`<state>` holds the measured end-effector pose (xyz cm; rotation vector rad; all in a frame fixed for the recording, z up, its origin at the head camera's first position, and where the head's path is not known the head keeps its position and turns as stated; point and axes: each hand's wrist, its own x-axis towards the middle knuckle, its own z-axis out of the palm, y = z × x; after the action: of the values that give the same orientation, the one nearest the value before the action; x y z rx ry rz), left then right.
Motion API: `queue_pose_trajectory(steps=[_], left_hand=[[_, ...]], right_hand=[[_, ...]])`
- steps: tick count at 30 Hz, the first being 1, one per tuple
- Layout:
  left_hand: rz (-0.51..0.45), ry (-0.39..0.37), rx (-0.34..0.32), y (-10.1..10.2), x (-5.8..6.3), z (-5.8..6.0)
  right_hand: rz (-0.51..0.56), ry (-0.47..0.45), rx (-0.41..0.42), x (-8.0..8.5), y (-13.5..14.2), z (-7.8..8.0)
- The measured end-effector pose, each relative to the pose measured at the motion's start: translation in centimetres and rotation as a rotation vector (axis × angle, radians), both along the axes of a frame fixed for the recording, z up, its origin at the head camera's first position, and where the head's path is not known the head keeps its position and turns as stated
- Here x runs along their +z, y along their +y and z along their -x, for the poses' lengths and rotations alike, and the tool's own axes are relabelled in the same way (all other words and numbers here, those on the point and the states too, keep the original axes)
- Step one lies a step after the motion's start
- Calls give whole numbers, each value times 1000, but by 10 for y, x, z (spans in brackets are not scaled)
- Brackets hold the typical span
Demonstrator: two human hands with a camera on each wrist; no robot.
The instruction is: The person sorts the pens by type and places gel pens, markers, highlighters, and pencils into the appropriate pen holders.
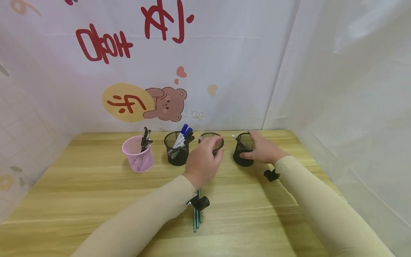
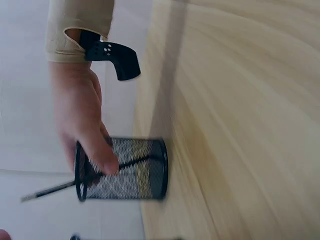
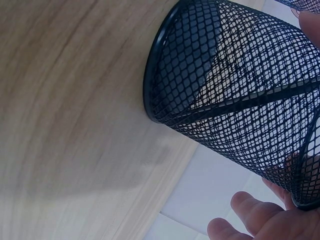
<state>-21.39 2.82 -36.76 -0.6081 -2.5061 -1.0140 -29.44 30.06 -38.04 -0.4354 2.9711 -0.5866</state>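
My right hand (image 1: 264,148) holds a black mesh pen holder (image 1: 243,161), its thumb on the near side. The left wrist view shows this right hand (image 2: 82,115) too. Out of that holder leans a thin black pencil (image 2: 55,189) with a pale end. Over the neighbouring black mesh holder (image 1: 207,133) hovers my left hand (image 1: 203,160), thumb and forefinger apart; it hides most of that holder. The right wrist view has the right-hand holder (image 3: 240,95) close up, standing on the table, with fingers (image 3: 255,212) beyond it. Several green sticks (image 1: 197,217) lie below my left wrist.
Farther left stand a black mesh holder (image 1: 178,159) with blue-capped and black markers (image 1: 183,137), and a pink holder (image 1: 141,162) with black pens (image 1: 145,139). All are on a wood-grain table (image 1: 96,189). A white printed sheet (image 1: 231,71) hangs behind, another at the right.
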Motion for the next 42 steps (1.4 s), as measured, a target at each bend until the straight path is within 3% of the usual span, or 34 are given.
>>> queue_pose_trajectory(steps=[7, 12, 17, 24, 42], left_hand=[[239, -201, -22, -41, 8, -6], [431, -365, 9, -64, -1, -2], [551, -460, -23, -75, -15, 2], [596, -504, -96, -77, -28, 6], [574, -542, -103, -80, -35, 2]], right_hand=[[-14, 3, 2, 7, 4, 1], [-34, 2, 2, 12, 3, 2], [-39, 2, -4, 13, 3, 2], [-49, -12, -11, 10, 1, 2], [-36, -10, -10, 1, 0, 2]])
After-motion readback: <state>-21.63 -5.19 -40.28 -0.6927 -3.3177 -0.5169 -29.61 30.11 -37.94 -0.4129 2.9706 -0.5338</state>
